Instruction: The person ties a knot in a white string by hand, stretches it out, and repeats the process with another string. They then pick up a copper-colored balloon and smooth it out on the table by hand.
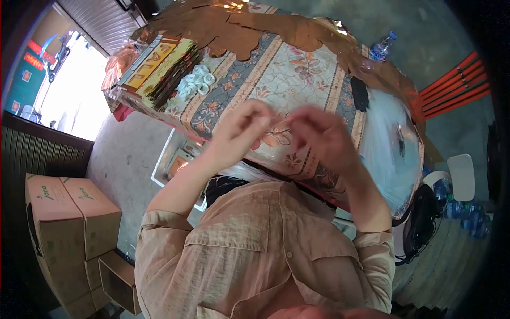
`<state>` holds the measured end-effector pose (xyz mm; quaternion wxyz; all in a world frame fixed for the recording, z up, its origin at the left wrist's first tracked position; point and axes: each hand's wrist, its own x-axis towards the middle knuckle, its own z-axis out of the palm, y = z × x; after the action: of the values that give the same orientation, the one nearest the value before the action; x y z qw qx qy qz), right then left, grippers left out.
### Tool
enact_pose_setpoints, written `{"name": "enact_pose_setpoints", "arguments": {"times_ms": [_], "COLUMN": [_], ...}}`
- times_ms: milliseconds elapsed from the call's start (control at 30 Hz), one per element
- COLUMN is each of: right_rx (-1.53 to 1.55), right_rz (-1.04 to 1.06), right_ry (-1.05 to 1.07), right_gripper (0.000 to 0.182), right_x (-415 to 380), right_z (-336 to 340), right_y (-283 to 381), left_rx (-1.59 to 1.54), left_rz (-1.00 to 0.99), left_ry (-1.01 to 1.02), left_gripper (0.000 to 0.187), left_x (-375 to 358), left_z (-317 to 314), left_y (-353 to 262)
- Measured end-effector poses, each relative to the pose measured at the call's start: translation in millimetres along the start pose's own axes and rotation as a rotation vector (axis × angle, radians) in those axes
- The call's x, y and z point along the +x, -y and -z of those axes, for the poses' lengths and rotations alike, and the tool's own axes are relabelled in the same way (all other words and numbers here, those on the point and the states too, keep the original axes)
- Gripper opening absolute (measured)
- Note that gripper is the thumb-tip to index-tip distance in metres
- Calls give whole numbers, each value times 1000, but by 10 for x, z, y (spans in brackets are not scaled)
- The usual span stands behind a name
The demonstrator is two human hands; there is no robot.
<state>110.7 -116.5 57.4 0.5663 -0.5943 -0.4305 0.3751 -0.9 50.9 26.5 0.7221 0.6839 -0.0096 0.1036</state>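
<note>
My left hand (241, 130) is raised over the table, its thumb and fingers closed in a pinch. Close beside it, my right hand (325, 139) has curled fingers and is blurred by motion. The fingertips of both hands nearly meet; anything thin or small between them is too blurred to make out. Beneath them lies a patterned tablecloth (300, 69) with flowers and grey stripes. Beyond my left hand, a pile of white loops (195, 82) sits next to a stack of colourful printed flat packs (162, 69).
Brown shiny sheeting (249, 29) covers the far edge. At right are a black cloth (359, 94), clear plastic bags (390, 151), a water bottle (382, 47) and red slats (457, 87). A white crate (163, 154) stands below the table; cardboard boxes (61, 212) are stacked at left.
</note>
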Motion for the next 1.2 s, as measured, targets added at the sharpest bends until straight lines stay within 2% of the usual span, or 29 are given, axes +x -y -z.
{"name": "enact_pose_setpoints", "arguments": {"times_ms": [33, 100, 133, 200, 233, 267, 333, 400, 467, 500, 533, 567, 600, 667, 733, 767, 800, 867, 900, 933, 1000, 1067, 1100, 1200], "right_rx": [13, -88, -95, -734, -989, -1244, -1234, -1366, -1471, -1464, -1666, -1867, -1860, -1608, -1713, -1764, -1814, -1773, -1753, -1733, -1712, -1752, -1773, -1860], "right_rz": [243, 241, 247, 655, 722, 780, 734, 696, 730, 726, 663, 594, 592, 617, 550, 568, 588, 649, 682, 714, 644, 608, 587, 500], "right_ry": [-128, -331, -334, -556, -654, -747, -966, -1155, -1142, -1144, -1148, -1143, -1143, -1225, -1188, -1133, -1077, -1074, -1073, -1071, -1063, -1037, -1024, -1081], "right_gripper": [12, 13, 13, 14, 14, 14, 14, 16, 17, 17, 18, 18, 18, 18, 18, 18, 19, 18, 18, 18, 22, 25, 27, 34], "right_x": [21, 27, 46, 47, -18, -114, -337, -690, -1026, -1135, -1240, -1333, -1439, -1613, -1602, -1588, -1575, -1562, -1536, -1506, -1423, -1463, -1492, -1598], "right_z": [61, 138, 220, 479, 630, 809, 1230, 1677, 2031, 2071, 2077, 2103, 2201, 2364, 2172, 2119, 2084, 2044, 1987, 1923, 1711, 1671, 1662, 1687], "right_y": [109, 438, 517, 642, 729, 812, 894, 961, 943, 960, 990, 1004, 987, 945, 998, 1016, 1031, 1052, 1056, 1062, 1064, 1048, 1030, 954], "left_rx": [-114, -156, -170, -278, -395, -394, 147, 308, 522, 661, 797, 916, 1033, 779, 710, 807, 817, 597, 513, 459, 281, 554, 572, 824], "left_rz": [101, -48, -101, 28, 202, 202, 224, 282, 393, 251, 106, 97, 88, 86, 109, 3, 3, -96, -179, -271, -312, -282, -204, 151], "left_ry": [71, 175, 211, 637, 681, 684, 439, 396, 293, 236, 178, 85, -10, -86, -103, -137, -175, -256, -400, -280, -324, -335, -586, -237], "left_gripper": [19, 23, 25, 26, 24, 24, 20, 22, 20, 19, 19, 18, 18, 17, 17, 18, 18, 17, 17, 20, 22, 24, 24, 24], "left_x": [77, 231, 295, 383, 377, 370, 352, 249, 91, 19, -53, -114, -177, -329, -462, -483, -525, -590, -600, -605, -646, -674, -678, -678], "left_z": [-129, -387, -482, -534, -504, -424, -144, 216, 459, 617, 769, 882, 987, 1250, 1443, 1480, 1575, 1736, 1754, 1876, 1998, 2034, 1844, 1857], "left_y": [-82, -27, 4, 40, -5, -95, -350, -586, -897, -931, -966, -1078, -1217, -1399, -1616, -1618, -1658, -1647, -1598, -1626, -1604, -1552, -1456, -1568]}}
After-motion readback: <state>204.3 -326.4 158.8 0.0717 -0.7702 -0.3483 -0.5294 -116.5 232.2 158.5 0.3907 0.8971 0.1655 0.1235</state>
